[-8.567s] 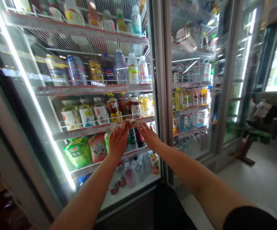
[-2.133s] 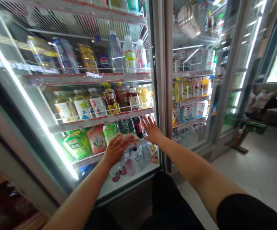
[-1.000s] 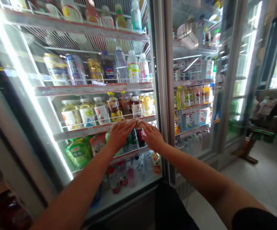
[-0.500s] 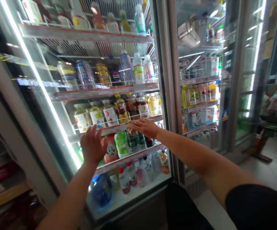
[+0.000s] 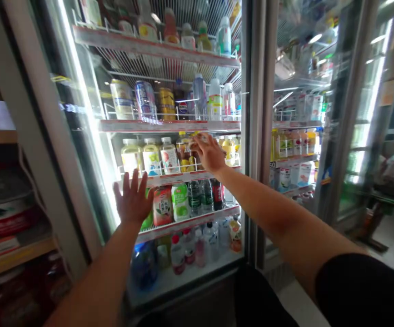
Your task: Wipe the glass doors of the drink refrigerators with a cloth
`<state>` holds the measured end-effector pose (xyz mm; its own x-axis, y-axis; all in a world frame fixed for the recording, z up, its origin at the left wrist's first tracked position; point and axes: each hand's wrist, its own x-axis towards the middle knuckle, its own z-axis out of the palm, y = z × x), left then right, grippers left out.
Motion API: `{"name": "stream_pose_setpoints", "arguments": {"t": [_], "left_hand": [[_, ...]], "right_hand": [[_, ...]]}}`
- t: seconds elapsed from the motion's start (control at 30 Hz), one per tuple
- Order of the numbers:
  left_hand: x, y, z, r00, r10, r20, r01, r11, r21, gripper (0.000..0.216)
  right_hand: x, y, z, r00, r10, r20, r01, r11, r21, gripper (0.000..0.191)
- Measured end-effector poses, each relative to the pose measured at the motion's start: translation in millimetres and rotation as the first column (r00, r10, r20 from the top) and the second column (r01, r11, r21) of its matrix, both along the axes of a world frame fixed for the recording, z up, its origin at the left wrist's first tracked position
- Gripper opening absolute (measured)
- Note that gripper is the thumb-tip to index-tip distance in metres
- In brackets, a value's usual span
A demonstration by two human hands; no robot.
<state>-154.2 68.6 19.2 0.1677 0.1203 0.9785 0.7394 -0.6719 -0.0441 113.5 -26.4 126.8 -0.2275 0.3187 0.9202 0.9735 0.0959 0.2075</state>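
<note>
My right hand (image 5: 209, 153) reaches out to the glass door (image 5: 169, 68) of a drinks fridge, at the height of the juice bottles (image 5: 151, 156). Its fingers are curled over a small pale cloth (image 5: 194, 139) pressed to the glass. Lower and to the left, my left hand (image 5: 132, 200) lies flat on the same glass with fingers spread and nothing in it, in front of green and red drink pouches (image 5: 162, 206). The cloth is mostly hidden under my fingers.
The fridge shelves hold cans (image 5: 144, 99), bottles and small drinks at the bottom (image 5: 190, 247). A metal door frame (image 5: 255, 136) separates it from a second glass-door fridge (image 5: 295, 141) to the right. Wooden shelving with goods (image 5: 2, 213) stands at the left; tiled floor at the lower right.
The cloth went from my left hand to my right. My right hand has moved up the glass with it. My left hand slid left and now rests flat. The view has turned left.
</note>
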Motion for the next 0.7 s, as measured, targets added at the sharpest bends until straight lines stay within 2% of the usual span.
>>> {"name": "stream_pose_setpoints", "arguments": {"t": [0.03,0.07,0.13,0.17,0.23,0.33,0.37,0.43,0.5,0.53,0.57,0.63,0.7], "left_hand": [[-0.4,0.6,-0.2,1.000,-0.001,-0.003,0.001,1.000,0.001,0.061],[-0.8,1.3,-0.3,1.000,-0.001,-0.006,0.001,1.000,0.004,0.061],[-1.4,2.8,-0.7,1.000,0.006,-0.006,-0.006,1.000,0.015,0.061],[-1.6,3.4,-0.9,1.000,0.012,-0.007,-0.012,1.000,0.022,0.061],[-1.6,4.0,-1.2,1.000,0.026,-0.014,-0.026,0.999,0.038,0.061],[-1.3,3.4,-1.3,0.999,0.044,-0.024,-0.043,0.998,0.055,0.062],[-1.2,3.0,-1.4,0.999,0.047,-0.027,-0.046,0.997,0.054,0.062],[-1.2,2.6,-1.5,0.998,0.051,-0.025,-0.050,0.998,0.047,0.061],[-1.4,2.6,-1.7,0.998,0.053,-0.025,-0.052,0.998,0.044,0.062],[-1.6,2.7,-1.7,0.998,0.056,-0.025,-0.055,0.997,0.051,0.062],[-1.8,2.7,-1.8,0.998,0.061,-0.026,-0.059,0.997,0.059,0.063],[-2.3,2.6,-2.0,0.997,0.071,-0.034,-0.069,0.995,0.072,0.062],[-2.4,2.0,-2.0,0.996,0.083,-0.037,-0.080,0.994,0.072,0.061]], "right_hand": [[-4.2,0.7,-4.6,1.000,0.007,0.024,-0.007,1.000,-0.005,0.044],[-8.2,1.2,-10.0,0.992,0.038,0.116,-0.033,0.998,-0.046,0.045],[-14.3,1.4,-19.1,0.928,0.137,0.346,-0.079,0.981,-0.176,0.045],[-15.8,1.3,-21.0,0.898,0.167,0.407,-0.083,0.973,-0.217,0.044],[-15.6,0.9,-19.3,0.919,0.140,0.370,-0.071,0.979,-0.193,0.042],[-12.6,0.6,-16.8,0.995,0.027,0.098,-0.023,0.999,-0.039,0.044],[-11.9,0.4,-19.4,0.997,0.025,0.072,-0.023,0.999,-0.034,0.045],[-10.8,-0.4,-28.8,0.972,0.106,0.212,-0.075,0.986,-0.149,0.047],[-8.8,-1.4,-37.3,0.887,0.234,0.397,-0.114,0.946,-0.302,0.047],[-7.4,-1.7,-39.0,0.869,0.259,0.422,-0.123,0.938,-0.323,0.046],[-5.8,-1.7,-38.7,0.890,0.242,0.386,-0.132,0.948,-0.291,0.045],[-3.3,-1.3,-33.9,0.978,0.137,0.158,-0.120,0.986,-0.112,0.044],[-2.4,-1.4,-28.9,0.997,0.076,-0.019,-0.076,0.997,0.001,0.045]]}}
